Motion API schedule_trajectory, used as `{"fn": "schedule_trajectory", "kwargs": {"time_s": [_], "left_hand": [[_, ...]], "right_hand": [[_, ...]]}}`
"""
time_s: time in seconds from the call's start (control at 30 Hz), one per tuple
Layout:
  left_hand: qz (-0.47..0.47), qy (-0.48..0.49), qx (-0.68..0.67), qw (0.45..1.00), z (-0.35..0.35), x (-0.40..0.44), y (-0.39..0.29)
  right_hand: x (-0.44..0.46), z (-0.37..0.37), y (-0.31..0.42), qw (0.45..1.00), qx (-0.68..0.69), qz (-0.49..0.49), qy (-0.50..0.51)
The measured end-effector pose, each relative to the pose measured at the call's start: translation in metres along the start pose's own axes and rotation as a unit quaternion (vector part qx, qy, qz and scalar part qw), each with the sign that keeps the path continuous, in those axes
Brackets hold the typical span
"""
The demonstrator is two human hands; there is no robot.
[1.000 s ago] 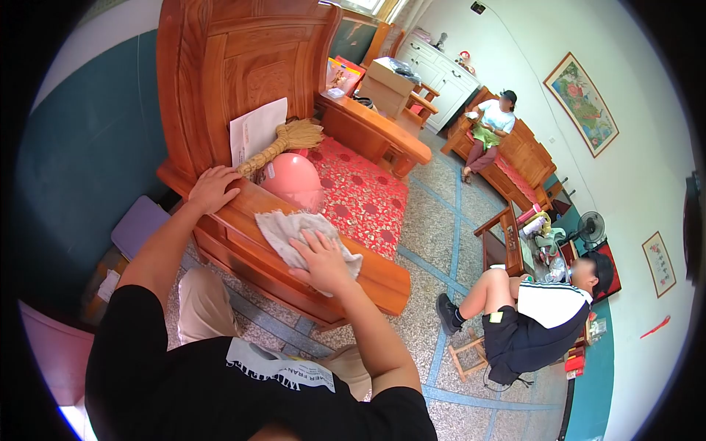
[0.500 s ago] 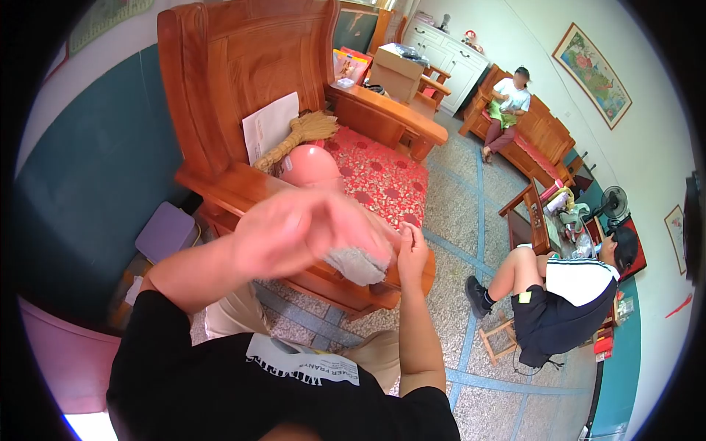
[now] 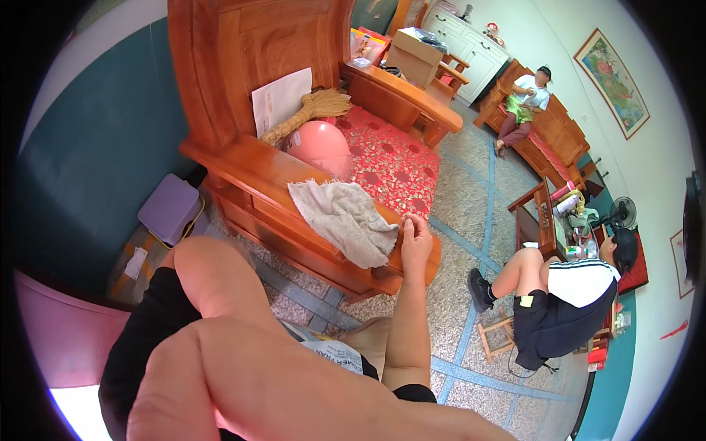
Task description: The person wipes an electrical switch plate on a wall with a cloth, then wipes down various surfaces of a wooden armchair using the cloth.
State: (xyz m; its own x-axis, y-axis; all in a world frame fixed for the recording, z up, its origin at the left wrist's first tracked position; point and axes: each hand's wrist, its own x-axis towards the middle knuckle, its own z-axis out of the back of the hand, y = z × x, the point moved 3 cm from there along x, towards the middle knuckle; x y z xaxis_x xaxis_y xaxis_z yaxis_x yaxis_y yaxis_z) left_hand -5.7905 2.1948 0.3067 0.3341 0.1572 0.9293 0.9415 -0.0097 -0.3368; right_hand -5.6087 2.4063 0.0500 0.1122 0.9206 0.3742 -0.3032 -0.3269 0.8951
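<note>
One cloth points lengthwise along the armrest toward the right hand, whose grip is curled, any pinch unclear.

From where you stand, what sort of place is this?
Probably a home's living room: it has a wooden chair, a white cabinet and a framed picture.

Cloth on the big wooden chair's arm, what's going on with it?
The grey cloth lies crumpled on the wooden armrest. The person's right hand is right beside it, near the armrest's front end; whether it touches the cloth is hard to tell. The left arm is bent close to the camera, and what its hand is doing isn't clear. A straw broom lies on the chair.
</note>
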Motion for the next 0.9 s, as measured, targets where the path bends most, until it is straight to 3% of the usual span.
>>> {"fn": "schedule_trajectory", "kwargs": {"time_s": [0.9], "left_hand": [[-0.007,-0.033,0.000,0.999,-0.003,-0.005,0.000]], "right_hand": [[-0.002,-0.002,0.008,0.996,0.081,-0.037,0.007]]}}
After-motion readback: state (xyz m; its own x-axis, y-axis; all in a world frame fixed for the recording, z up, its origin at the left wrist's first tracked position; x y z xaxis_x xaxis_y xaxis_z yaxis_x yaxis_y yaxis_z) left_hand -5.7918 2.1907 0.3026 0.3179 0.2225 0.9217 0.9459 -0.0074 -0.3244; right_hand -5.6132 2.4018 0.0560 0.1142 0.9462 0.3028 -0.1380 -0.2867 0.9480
